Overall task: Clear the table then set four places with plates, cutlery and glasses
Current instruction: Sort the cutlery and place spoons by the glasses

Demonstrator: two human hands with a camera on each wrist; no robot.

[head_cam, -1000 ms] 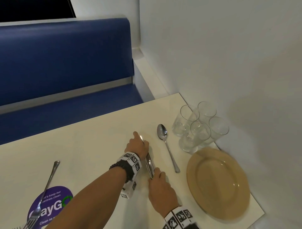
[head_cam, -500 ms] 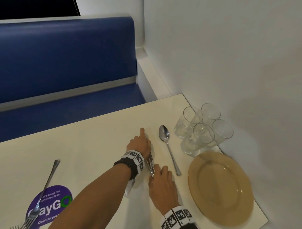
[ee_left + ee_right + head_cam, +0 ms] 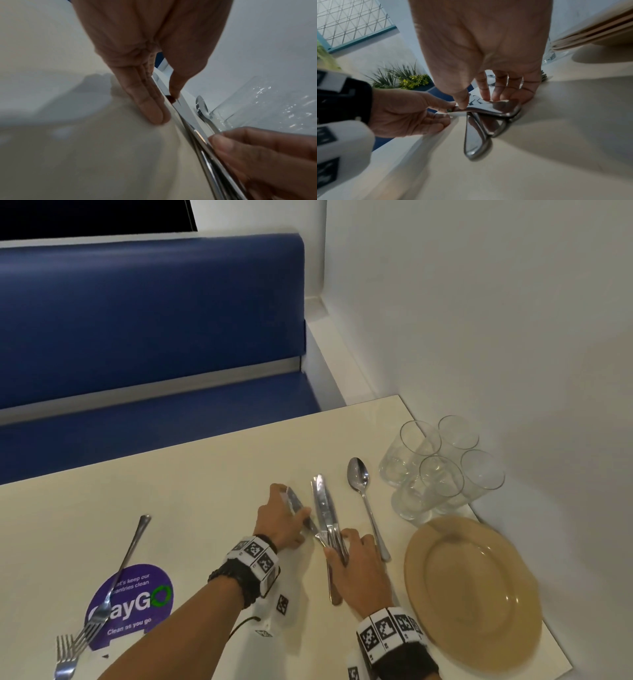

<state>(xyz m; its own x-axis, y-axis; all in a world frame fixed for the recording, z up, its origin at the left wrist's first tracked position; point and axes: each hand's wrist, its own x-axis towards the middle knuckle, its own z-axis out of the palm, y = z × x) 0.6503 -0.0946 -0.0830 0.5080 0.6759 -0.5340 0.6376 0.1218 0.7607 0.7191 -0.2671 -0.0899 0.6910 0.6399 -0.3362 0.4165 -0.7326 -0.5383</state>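
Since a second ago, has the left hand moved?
Yes. The left hand has shifted left, away from the silver metal spoon, drawing one silver knife with it.

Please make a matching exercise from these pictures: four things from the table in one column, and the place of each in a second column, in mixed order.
Things:
1. spoon
2. plate
3. glasses
4. sticker

Places:
a. in the far corner by the wall
b. under a fork
c. between the knives and the glasses
d. at the near right edge of the table

Pairs: 1-c, 2-d, 3-a, 4-b
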